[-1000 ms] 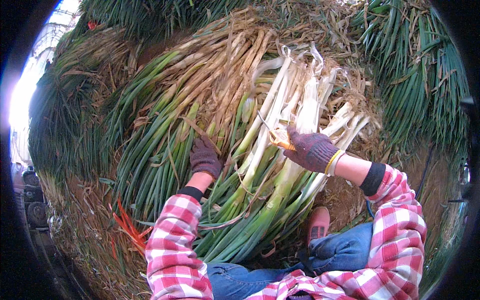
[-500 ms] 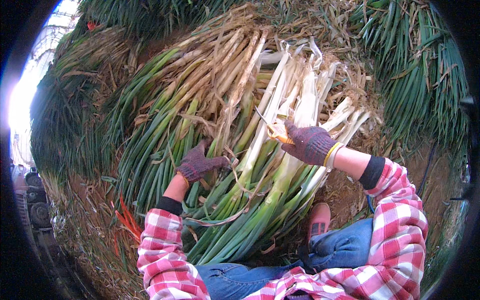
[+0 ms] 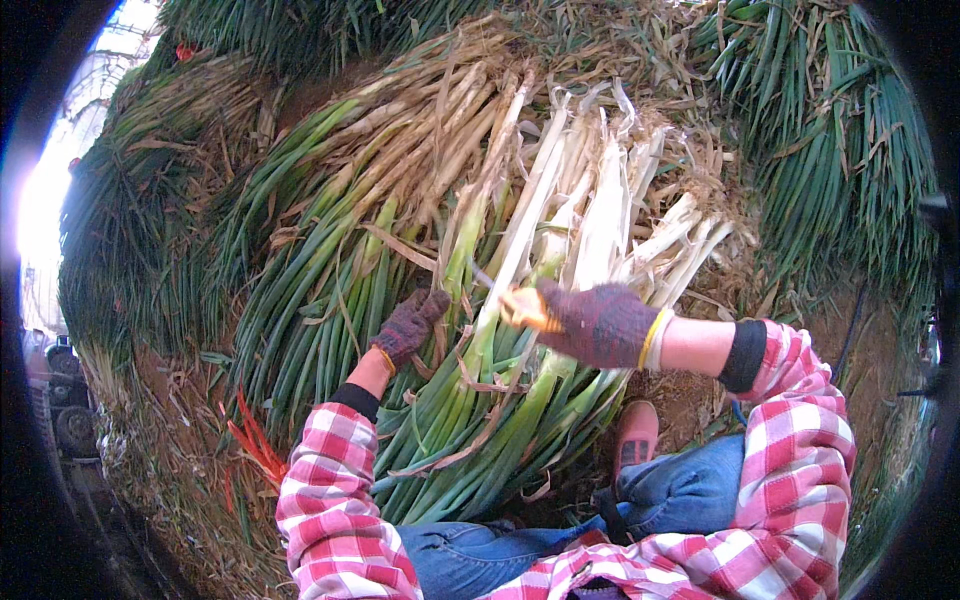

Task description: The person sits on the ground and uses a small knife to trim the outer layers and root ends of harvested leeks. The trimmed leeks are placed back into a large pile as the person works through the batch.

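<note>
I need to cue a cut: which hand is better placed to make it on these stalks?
Likely the right hand: it grips a knife, its blade angled toward the stalks. The left hand, beside them, shows no tool.

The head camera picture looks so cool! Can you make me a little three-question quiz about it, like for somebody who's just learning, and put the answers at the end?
1. Fill the gap: the small tool with the yellow-orange handle is in the person's ____ hand.

2. True or false: both sleeves are red-and-white checked.

3. Pick one: which part of the onions in front of the person lies nearest the blue trousers?
A) the white stalks
B) the green leaves
C) the brown roots

Key:
1. Right: the right hand grips it.
2. True.
3. B.
</note>
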The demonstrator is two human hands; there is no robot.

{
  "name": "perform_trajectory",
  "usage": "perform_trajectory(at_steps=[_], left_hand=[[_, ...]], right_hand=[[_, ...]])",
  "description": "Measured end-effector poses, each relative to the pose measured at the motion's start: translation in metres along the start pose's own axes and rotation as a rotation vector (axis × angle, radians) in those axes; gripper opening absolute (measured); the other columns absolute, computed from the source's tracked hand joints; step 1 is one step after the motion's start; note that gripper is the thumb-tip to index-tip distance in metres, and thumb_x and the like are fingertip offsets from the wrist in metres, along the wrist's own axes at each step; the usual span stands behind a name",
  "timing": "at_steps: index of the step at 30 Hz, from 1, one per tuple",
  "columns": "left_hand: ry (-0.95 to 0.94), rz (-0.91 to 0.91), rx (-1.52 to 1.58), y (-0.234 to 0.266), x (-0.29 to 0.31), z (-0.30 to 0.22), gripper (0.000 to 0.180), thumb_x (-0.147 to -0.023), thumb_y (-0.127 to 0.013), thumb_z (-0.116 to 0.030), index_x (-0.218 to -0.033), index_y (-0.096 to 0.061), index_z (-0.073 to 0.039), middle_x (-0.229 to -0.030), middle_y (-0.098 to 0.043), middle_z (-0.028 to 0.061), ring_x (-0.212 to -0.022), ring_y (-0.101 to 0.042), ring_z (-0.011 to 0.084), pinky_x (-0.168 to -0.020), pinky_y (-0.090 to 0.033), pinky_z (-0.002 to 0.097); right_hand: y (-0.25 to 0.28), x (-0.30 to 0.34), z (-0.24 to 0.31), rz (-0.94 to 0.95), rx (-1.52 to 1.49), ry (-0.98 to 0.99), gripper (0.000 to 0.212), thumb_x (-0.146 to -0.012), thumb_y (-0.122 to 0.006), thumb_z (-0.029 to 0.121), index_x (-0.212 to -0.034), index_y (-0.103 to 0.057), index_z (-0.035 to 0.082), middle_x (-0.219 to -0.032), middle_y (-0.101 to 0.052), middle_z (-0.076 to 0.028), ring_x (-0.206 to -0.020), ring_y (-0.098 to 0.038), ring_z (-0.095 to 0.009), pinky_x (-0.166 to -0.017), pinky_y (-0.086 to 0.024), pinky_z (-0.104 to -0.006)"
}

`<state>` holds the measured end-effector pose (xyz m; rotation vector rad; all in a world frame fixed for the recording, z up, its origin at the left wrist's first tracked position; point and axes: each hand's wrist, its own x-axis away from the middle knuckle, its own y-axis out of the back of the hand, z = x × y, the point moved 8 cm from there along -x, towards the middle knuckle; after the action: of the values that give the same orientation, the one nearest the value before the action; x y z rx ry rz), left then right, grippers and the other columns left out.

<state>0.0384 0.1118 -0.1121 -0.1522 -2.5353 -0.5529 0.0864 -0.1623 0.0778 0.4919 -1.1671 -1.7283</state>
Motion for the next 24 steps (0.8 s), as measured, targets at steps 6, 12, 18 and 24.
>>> perform_trajectory(at_steps=[6, 12, 18, 24], left_hand=[[0.073, -0.098, -0.188, 0.002, 0.002, -0.004, 0.091, -0.092, -0.06, -0.068, -0.142, -0.049, 0.007, -0.136, -0.059, 0.0301, -0.13, -0.055, 0.0406, -0.109, -0.043, 0.0426], [-0.041, -0.027, -0.123, -0.003, 0.003, -0.015, 0.084, -0.093, -0.06, -0.065, -0.14, -0.052, 0.005, -0.125, -0.066, 0.0268, -0.118, -0.062, 0.0361, -0.103, -0.046, 0.0415], [0.051, -0.044, -0.097, -0.005, 0.005, -0.008, 0.073, -0.096, -0.059, -0.06, -0.135, -0.057, 0.001, -0.123, -0.067, 0.0224, -0.114, -0.064, 0.0309, -0.101, -0.047, 0.0413], [0.025, -0.044, 0.177, -0.011, 0.01, -0.003, 0.079, -0.095, -0.064, -0.057, -0.142, -0.05, 0.005, -0.133, -0.062, 0.0219, -0.123, -0.059, 0.0291, -0.105, -0.044, 0.0386]], right_hand=[[0.012, -0.04, -0.075, -0.03, 0.033, -0.302, 0.052, -0.096, -0.056, 0.04, -0.12, -0.049, -0.006, -0.08, -0.071, -0.022, -0.073, -0.071, -0.042, -0.064, -0.056, -0.0525], [0.029, -0.083, -0.131, -0.05, 0.063, -0.474, 0.057, -0.096, -0.056, 0.044, -0.123, -0.049, -0.006, -0.088, -0.072, -0.024, -0.083, -0.073, -0.041, -0.072, -0.056, -0.0521], [0.048, -0.126, -0.186, -0.11, 0.048, -0.644, 0.061, -0.096, -0.054, 0.045, -0.128, -0.052, -0.007, -0.109, -0.072, -0.025, -0.099, -0.072, -0.039, -0.085, -0.056, -0.0511], [0.058, -0.178, -0.233, -0.148, 0.119, -0.681, 0.047, -0.097, -0.052, 0.042, -0.132, -0.055, 0.011, -0.125, -0.067, -0.021, -0.11, -0.068, -0.039, -0.088, -0.055, -0.0521]])
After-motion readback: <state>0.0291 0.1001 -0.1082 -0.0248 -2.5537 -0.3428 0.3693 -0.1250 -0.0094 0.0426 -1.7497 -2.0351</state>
